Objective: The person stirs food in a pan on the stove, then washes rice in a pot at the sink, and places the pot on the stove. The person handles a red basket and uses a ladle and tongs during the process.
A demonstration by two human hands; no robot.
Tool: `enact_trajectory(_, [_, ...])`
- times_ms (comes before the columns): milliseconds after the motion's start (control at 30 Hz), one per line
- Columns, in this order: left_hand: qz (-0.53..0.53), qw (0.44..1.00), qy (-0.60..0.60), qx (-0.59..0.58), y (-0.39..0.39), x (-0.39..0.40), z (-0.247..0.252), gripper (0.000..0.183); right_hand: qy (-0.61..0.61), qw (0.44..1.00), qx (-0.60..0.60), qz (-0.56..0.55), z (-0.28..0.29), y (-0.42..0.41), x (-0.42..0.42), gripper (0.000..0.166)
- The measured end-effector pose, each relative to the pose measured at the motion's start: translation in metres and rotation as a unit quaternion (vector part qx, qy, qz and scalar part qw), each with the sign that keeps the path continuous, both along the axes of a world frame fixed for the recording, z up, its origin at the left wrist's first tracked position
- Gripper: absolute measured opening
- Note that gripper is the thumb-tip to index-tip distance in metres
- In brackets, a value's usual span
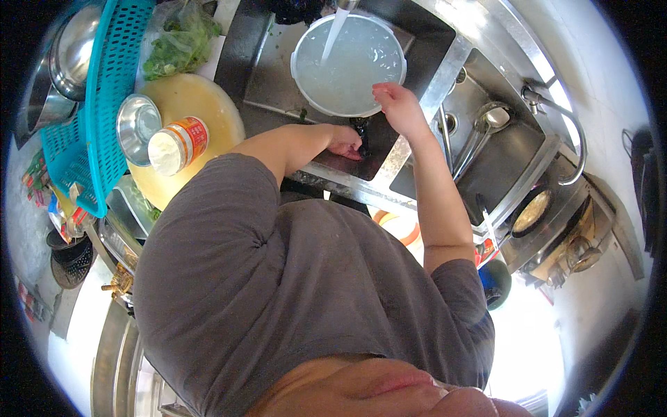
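A round, pale plastic tub (348,68) of cloudy water stands in the dark sink basin (276,86), and a stream of water (335,36) runs into it from the tap above. My right hand (398,107) is at the near right rim of the tub, its fingers bent; whether it grips the rim does not show clearly. Low in the sink, in front of the tub, my left hand (346,142) is beside a dark, glossy thing (363,136). Its fingers are partly hidden, so a hold on that thing cannot be made out.
On the left are a round cutting board (224,109) with a metal bowl (139,127) and a labelled jar (180,146), a bag of leafy greens (180,47) and a turquoise plastic basket (99,109). A second basin (500,146) on the right holds ladles (492,121); a pan (530,211) lies beyond.
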State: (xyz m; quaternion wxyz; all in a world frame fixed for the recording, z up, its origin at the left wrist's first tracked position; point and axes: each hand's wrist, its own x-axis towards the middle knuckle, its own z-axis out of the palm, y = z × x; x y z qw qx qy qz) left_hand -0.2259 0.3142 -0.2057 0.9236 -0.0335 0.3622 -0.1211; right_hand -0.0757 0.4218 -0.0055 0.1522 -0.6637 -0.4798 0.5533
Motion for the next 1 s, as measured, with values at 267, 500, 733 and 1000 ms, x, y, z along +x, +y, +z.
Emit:
enact_trajectory(267, [-0.101, 0.960, 0.167, 0.200, -0.005, 0.027, 0.034, 0.033, 0.119, 0.980, 0.083, -0.139, 0.013, 0.069, -0.030, 0.023])
enact_trajectory(500, [-0.481, 0.716, 0.007, 0.505, 0.018, -0.003, 0.047, 0.026, 0.204, 0.933, 0.039, -0.295, 0.020, 0.158, -0.046, 0.035])
enact_trajectory(733, [-0.554, 0.650, 0.001, 0.521, 0.093, -0.033, 0.118, 0.012, 0.546, 0.676, -0.132, -0.477, 0.015, 0.237, -0.011, 0.027])
enact_trajectory(1000, [-0.352, 0.448, 0.111, 0.815, 0.114, -0.034, 0.100, 0.036, 0.474, 0.810, 0.046, -0.343, 0.020, 0.115, -0.003, 0.019])
